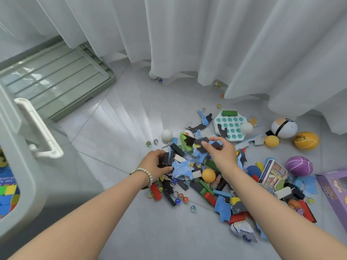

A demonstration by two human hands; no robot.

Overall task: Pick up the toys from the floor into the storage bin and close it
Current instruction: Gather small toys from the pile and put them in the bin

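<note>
The left hand, wearing a beaded bracelet at the wrist, is curling its fingers around a few dark puzzle pieces at the left edge of the toy pile, which is sprawling over the grey floor from the centre toward the lower right of the frame. The right hand is pinching a second dark cluster between thumb and fingertips near the top of the pile. The storage bin is standing open at the left edge, with coloured blocks showing inside, and its lid is lying flat on the floor in the upper left, its far edge disappearing behind the white curtain. An orange ball is sitting in the pile between the two forearms, and a white ball is resting just above the left hand. A white board with teal dots is lying at the pile's upper right, with a yellow ball and a purple ball further right. A purple box is touching the right edge of the frame, and marbles are lying loose along the pile's lower left.
</note>
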